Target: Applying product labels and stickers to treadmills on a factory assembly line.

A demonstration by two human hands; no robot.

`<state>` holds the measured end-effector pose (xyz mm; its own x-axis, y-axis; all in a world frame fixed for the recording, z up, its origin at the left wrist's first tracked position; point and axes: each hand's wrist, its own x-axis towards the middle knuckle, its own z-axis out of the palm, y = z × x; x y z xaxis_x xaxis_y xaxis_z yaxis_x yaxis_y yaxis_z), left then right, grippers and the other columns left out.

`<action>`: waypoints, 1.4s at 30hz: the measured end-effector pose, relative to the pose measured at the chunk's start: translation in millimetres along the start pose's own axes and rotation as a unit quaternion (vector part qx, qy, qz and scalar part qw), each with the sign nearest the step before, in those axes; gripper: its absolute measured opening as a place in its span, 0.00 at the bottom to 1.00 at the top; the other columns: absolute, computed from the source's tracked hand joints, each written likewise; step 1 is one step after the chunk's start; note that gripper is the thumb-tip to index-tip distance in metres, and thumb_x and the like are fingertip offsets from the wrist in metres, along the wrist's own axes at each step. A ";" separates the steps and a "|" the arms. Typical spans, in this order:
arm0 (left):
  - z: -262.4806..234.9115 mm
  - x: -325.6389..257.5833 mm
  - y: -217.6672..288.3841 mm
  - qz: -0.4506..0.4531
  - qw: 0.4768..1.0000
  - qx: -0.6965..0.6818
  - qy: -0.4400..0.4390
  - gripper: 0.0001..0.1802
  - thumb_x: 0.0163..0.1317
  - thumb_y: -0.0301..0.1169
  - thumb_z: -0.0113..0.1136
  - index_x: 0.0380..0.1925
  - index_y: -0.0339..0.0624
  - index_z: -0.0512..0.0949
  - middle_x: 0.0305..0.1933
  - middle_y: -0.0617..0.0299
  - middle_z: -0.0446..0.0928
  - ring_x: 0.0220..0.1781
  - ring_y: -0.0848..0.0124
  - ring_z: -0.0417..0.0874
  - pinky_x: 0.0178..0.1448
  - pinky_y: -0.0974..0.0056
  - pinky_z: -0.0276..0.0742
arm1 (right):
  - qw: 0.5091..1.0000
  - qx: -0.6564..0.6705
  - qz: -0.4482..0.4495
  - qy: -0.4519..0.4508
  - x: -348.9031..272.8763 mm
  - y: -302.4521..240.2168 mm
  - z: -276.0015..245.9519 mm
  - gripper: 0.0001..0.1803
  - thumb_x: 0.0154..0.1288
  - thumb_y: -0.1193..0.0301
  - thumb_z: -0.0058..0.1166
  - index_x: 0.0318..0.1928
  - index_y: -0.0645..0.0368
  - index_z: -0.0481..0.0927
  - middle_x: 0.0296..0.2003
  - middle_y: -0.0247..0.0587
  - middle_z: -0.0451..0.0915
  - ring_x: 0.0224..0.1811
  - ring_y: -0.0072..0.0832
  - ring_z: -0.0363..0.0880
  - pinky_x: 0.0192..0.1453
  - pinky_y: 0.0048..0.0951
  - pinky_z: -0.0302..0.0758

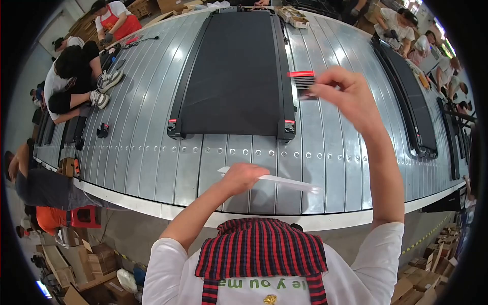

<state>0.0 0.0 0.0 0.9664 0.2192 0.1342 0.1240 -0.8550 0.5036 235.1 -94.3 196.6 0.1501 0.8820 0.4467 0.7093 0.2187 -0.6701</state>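
Note:
My left hand (245, 177) is closed on a thin white strip (290, 183), seen nearly edge-on and sticking out on both sides of the fist above the table's near edge. Raised further right, my right hand (348, 96) has thumb and forefinger pinched together. At its fingertips is a small black piece with pale stripes and a red band (303, 81); whether the pinch holds it or only overlaps it, I cannot tell. Between and beyond my hands lies a treadmill deck (231, 71) with a black belt. Its two near corners carry black end caps (175, 129) with red marks.
The long metal roller table (137, 152) has a white front edge. A second treadmill deck (409, 96) lies at the right. A small black part (103, 130) sits left. One person (76, 76) sits on the far left; several others work around the table. Cardboard boxes (99, 259) stand on the floor.

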 end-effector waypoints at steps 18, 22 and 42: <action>36.0 130.1 -49.3 0.001 0.991 0.070 -0.111 0.04 0.48 0.23 0.49 0.25 0.40 0.72 0.53 0.60 0.68 0.45 0.62 0.74 0.43 0.60 0.73 | 0.776 0.335 0.534 -0.037 -41.6 278.3 99.6 0.09 0.52 0.69 0.57 0.31 0.60 0.76 0.27 0.32 0.75 0.29 0.18 0.69 0.34 0.19 0.64; 48.6 141.4 -59.5 0.001 0.992 0.076 -0.100 0.03 0.47 0.23 0.49 0.24 0.39 0.71 0.54 0.57 0.67 0.47 0.62 0.72 0.41 0.60 0.74 | 0.774 0.320 0.542 -0.069 -36.2 281.6 111.0 0.07 0.54 0.69 0.56 0.31 0.58 0.76 0.27 0.30 0.75 0.29 0.16 0.68 0.32 0.19 0.63; 49.5 147.5 -64.3 0.008 0.992 0.075 -0.104 0.03 0.45 0.25 0.51 0.21 0.39 0.73 0.54 0.54 0.66 0.42 0.64 0.72 0.37 0.62 0.75 | 0.780 0.272 0.562 -0.048 -37.0 290.9 130.0 0.08 0.52 0.71 0.58 0.28 0.62 0.77 0.25 0.34 0.75 0.26 0.18 0.70 0.25 0.18 0.62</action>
<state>145.7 64.0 -54.9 0.9921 0.1166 -0.0458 0.1253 -0.9209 0.3690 346.4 -9.0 -92.0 0.3959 0.6661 -0.6321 -0.2331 -0.5930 -0.7708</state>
